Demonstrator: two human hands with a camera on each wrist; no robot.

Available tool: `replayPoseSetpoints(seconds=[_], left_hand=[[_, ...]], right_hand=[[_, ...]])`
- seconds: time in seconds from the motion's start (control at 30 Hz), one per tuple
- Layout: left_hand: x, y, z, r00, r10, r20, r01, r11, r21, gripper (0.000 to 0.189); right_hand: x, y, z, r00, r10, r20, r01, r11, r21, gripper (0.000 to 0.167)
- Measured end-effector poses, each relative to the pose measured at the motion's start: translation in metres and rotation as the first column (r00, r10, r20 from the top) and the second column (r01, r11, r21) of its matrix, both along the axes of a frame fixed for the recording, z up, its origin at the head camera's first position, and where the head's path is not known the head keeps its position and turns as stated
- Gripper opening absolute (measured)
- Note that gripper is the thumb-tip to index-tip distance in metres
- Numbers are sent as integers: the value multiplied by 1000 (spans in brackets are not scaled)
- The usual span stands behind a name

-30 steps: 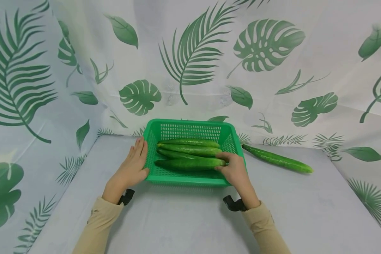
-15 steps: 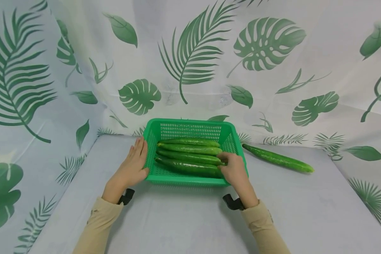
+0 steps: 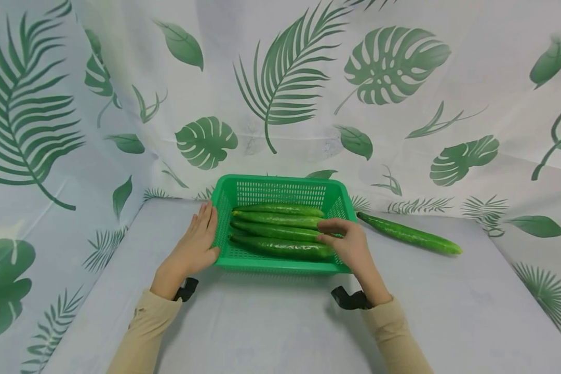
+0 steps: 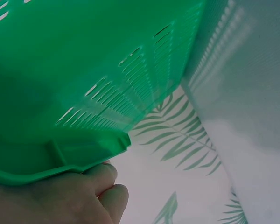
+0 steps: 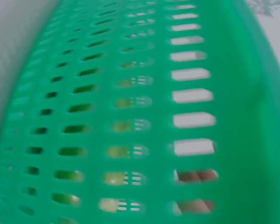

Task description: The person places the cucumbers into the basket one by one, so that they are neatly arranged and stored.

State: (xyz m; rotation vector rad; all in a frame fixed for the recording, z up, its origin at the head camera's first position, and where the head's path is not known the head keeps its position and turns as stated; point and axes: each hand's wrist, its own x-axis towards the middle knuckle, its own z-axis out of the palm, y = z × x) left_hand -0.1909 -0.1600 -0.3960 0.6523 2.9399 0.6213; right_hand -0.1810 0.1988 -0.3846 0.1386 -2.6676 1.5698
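A green plastic basket [image 3: 280, 267] stands on the table with several long green cucumbers lying side by side in it. The frontmost cucumber [image 3: 280, 246] lies along the near wall. My left hand [image 3: 194, 241] rests against the basket's left side, fingers straight, thumb at the front corner; in the left wrist view the hand [image 4: 79, 196] touches the rim. Over the right ends of the cucumbers is my right hand [image 3: 350, 241], thumb and fingers apart, nothing seen pinched between them. The slotted wall of the basket [image 5: 242, 116] fills the right wrist view and mostly hides that hand.
Another cucumber [image 3: 409, 234] lies on the table to the right of the basket, slanting toward the right front. A leaf-printed cloth [image 3: 280, 78] hangs behind and at both sides. The pale tabletop [image 3: 262, 322] runs in front of the basket.
The frontmost cucumber was lowered from my right hand's grip to lie parallel with the others. My right hand then let go and shifted slightly right. The left hand stayed still.
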Motion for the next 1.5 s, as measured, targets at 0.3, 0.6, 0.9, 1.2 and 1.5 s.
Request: replayPoseSetpoints(seconds=[0.3,0.6,0.9,1.2,1.5], left_hand=[[0,-1,-1,1000,1,-25,-1,1000,0,81],[0,-2,-2,1000,-2,-22,2,1000,17,80],[0,-2,-3,1000,-1,-10,1,1000,23,80],[0,0,-1,1000,3,-9,-3,1000,14,81],[0,1,-1,1000,2,-20,-2,1000,10,81]], right_hand=[[5,34,24,992,34,-124,-54,986,-156,34],[6,94,35,932,-305,-194,230,915,-330,32],[2,159,7,810,-545,-217,513,837,-190,26],[5,209,-28,856,-511,-78,517,852,87,58],[10,235,-52,896,-441,50,413,869,274,72]])
